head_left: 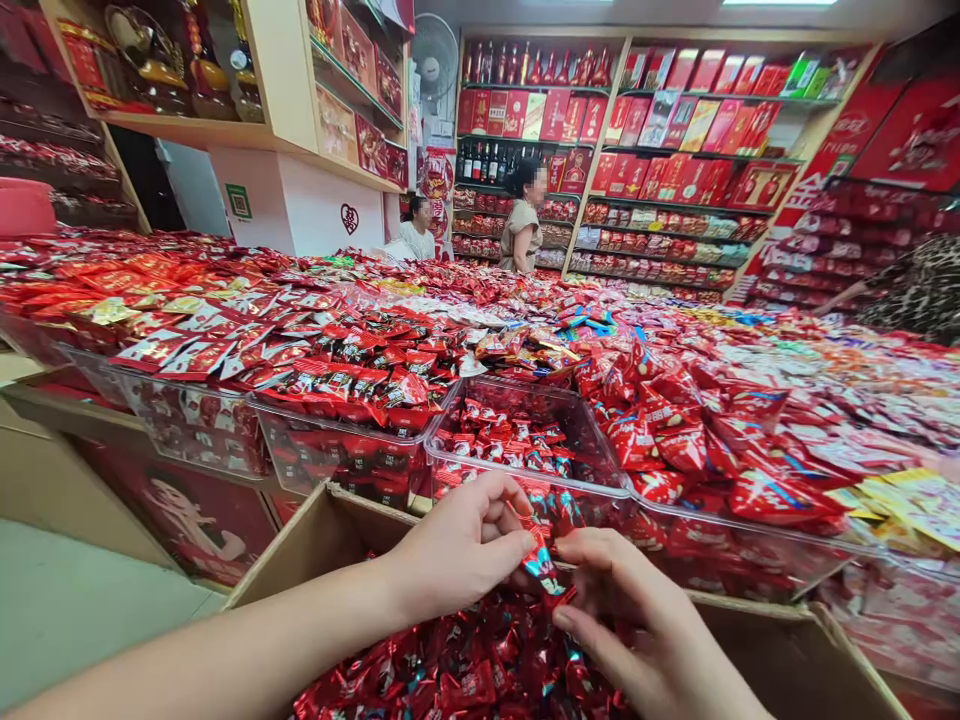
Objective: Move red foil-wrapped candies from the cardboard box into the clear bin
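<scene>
My left hand (480, 535) is closed, pinching a small red wrapped candy (541, 562) with light blue print. My right hand (637, 610) curls around the candy's lower end, its thumb against the wrapper's tip and its index finger beside it; the other fingers are partly hidden. Below both hands is an open cardboard box (300, 545) heaped with similar shiny red candies (465, 665). Just beyond my hands stands a clear plastic bin (600, 440), partly filled with small red candies (510, 435).
Clear bins (345, 455) of red-wrapped sweets cover the display. Larger red packets (682, 440) pile up at right. Shelves (600, 140) of bottles and boxes line the back wall. Two people (521, 225) are at the back; a patterned sleeve (919, 290) shows at far right.
</scene>
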`<action>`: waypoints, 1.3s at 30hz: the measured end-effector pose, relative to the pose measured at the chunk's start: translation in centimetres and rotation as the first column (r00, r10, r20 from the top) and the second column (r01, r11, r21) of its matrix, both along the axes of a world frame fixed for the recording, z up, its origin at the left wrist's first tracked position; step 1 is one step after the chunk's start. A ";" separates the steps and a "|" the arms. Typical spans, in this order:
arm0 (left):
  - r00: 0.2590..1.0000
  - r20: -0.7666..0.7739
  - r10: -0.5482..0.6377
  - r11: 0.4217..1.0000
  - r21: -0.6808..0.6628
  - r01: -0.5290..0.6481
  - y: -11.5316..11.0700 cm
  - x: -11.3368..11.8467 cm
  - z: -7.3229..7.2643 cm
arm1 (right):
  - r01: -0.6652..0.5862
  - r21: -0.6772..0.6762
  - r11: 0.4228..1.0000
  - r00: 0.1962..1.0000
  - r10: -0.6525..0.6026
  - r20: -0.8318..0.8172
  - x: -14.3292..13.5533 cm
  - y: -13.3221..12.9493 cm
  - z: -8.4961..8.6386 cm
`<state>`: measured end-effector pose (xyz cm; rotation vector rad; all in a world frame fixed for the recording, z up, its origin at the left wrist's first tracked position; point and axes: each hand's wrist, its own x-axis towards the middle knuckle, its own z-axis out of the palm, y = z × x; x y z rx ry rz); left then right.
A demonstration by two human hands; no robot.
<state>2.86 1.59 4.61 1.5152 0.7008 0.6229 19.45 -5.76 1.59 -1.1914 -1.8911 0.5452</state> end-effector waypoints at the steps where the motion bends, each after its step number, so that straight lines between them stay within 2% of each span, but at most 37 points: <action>1: 1.000 -0.004 -0.002 1.000 -0.018 0.002 0.0 0.0 -0.1 | -0.025 0.099 0.995 0.996 0.015 0.093 0.1 0.0 0.1; 4: 1.000 -0.023 0.000 0.999 -0.047 -0.001 0.1 0.1 -0.1 | -0.129 0.287 0.949 0.960 0.046 0.277 0.2 0.1 0.3; 7: 0.999 -0.045 -0.010 0.999 -0.052 0.008 0.1 0.1 -0.1 | -0.173 0.384 0.907 0.943 0.040 0.331 0.6 -0.1 0.2; 10: 0.998 -0.061 0.002 1.000 -0.018 -0.003 0.2 0.2 -0.2 | -0.128 0.500 0.857 0.936 -0.062 0.345 1.1 -0.3 0.7; 13: 0.995 -0.094 -0.018 1.000 0.008 0.019 0.2 0.2 -0.5 | -0.057 0.588 0.807 0.900 -0.213 0.381 1.2 0.1 3.0; 15: 0.989 -0.139 -0.054 0.997 0.047 0.061 0.2 0.1 -0.7 | -0.006 0.574 0.819 0.856 -0.293 0.427 0.7 1.2 5.2; 17: 0.980 -0.182 -0.076 0.988 0.117 0.098 0.2 0.0 -0.7 | 0.052 0.514 0.856 0.792 -0.349 0.501 -0.2 3.3 7.5; 19: 0.973 -0.214 -0.090 0.978 0.168 0.127 0.2 -0.1 -0.7 | 0.086 0.444 0.892 0.672 -0.381 0.636 -1.2 6.2 9.0; 21: 0.966 -0.237 -0.100 0.973 0.181 0.145 0.1 -0.3 -0.6 | 0.098 0.358 0.929 0.515 -0.355 0.781 -2.0 9.4 9.6; 23: 0.961 -0.256 -0.105 0.968 0.196 0.158 0.1 -0.4 -0.4 | 0.088 0.281 0.956 0.420 -0.292 0.860 -2.3 12.5 9.4; 27: 0.948 -0.299 -0.106 0.941 0.279 0.194 0.0 -0.8 -0.1 | 0.134 0.165 0.977 0.339 -0.202 0.919 -1.7 16.6 7.8; 30: 0.934 -0.341 -0.106 0.915 0.334 0.226 0.0 -1.0 -0.1 | 0.216 0.106 0.971 0.310 -0.171 0.935 -1.1 17.6 6.5; 34: 0.922 -0.370 -0.112 0.893 0.369 0.257 0.2 -1.0 -0.1 | 0.266 0.009 0.964 0.307 -0.093 0.947 -0.7 18.0 5.0; 39: 0.912 -0.384 -0.144 0.889 0.354 0.290 0.5 -1.0 -0.3 | 0.291 -0.041 0.956 0.310 -0.054 0.949 -0.6 18.4 4.7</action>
